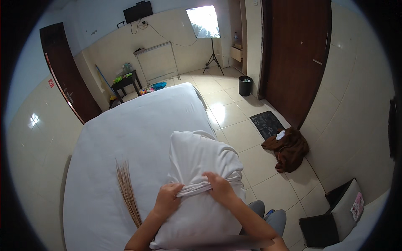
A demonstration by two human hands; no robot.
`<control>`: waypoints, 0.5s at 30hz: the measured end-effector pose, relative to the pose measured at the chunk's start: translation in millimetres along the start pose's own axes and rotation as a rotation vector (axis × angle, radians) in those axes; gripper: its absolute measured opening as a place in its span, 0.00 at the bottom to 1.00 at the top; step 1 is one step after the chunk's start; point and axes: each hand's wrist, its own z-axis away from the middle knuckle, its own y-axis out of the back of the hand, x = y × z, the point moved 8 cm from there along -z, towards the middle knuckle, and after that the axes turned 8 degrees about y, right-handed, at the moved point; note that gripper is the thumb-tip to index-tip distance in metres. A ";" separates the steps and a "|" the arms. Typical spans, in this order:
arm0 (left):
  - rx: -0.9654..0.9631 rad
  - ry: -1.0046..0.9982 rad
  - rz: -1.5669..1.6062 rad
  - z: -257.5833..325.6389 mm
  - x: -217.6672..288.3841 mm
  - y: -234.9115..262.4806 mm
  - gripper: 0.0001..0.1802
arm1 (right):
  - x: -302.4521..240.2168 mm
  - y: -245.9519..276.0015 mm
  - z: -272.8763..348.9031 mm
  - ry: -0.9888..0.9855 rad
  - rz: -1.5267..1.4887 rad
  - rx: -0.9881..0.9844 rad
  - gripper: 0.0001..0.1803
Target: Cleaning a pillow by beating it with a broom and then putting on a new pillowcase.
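Observation:
A white pillow (197, 224) lies on the right side of the bed, its near end close to my body. White pillowcase cloth (199, 154) covers its far part, and the cloth is bunched into a thick roll across the middle. My left hand (168, 197) is closed on the left end of this roll. Farther right, my right hand (220, 188) grips the same gathered cloth, its fingers slightly blurred. Left of my left forearm, a stick broom (127, 190) of thin brown twigs rests on the sheet.
The bed (121, 125) wears a white sheet. On the tiled floor to the right are a brown cloth heap (289, 150), a dark mat (266, 124) and a black bin (245, 85). A chair (326, 228) stands at lower right. Beyond the bed are a small table (125, 81) and a lamp stand (212, 56).

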 end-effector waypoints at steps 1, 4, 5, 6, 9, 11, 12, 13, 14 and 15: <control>-0.060 0.011 0.047 1.0 1.8 -4.4 0.12 | 1.5 0.4 -5.6 -0.001 0.001 0.002 0.15; -0.046 -0.087 0.130 7.6 19.4 -7.0 0.13 | -29.4 16.0 -17.2 0.269 0.415 0.191 0.15; -0.062 -0.145 0.140 9.7 27.8 -8.0 0.14 | -25.4 15.4 -14.1 0.267 0.421 0.192 0.15; -0.046 -0.162 0.162 9.3 33.5 -1.6 0.14 | -12.4 14.1 -7.8 0.199 0.300 0.209 0.14; 0.036 0.095 0.153 8.0 10.9 4.1 0.16 | -12.8 10.3 10.0 0.112 0.164 0.204 0.12; 0.180 0.069 0.080 5.8 8.0 11.2 0.15 | -31.9 -15.3 22.5 0.273 0.104 -0.072 0.11; 0.324 0.042 0.005 8.0 7.4 20.1 0.15 | -34.6 -17.1 22.4 0.270 0.098 -0.073 0.11; 0.322 0.046 0.001 8.8 4.1 18.8 0.15 | -39.1 -23.4 21.4 0.292 0.076 -0.119 0.11; 0.347 -0.007 -0.141 11.3 8.0 17.5 0.15 | -42.7 -27.4 20.5 0.315 0.056 -0.166 0.11; 0.372 -0.061 -0.283 14.0 10.9 14.7 0.15 | -38.7 -28.3 18.5 0.313 0.052 -0.167 0.11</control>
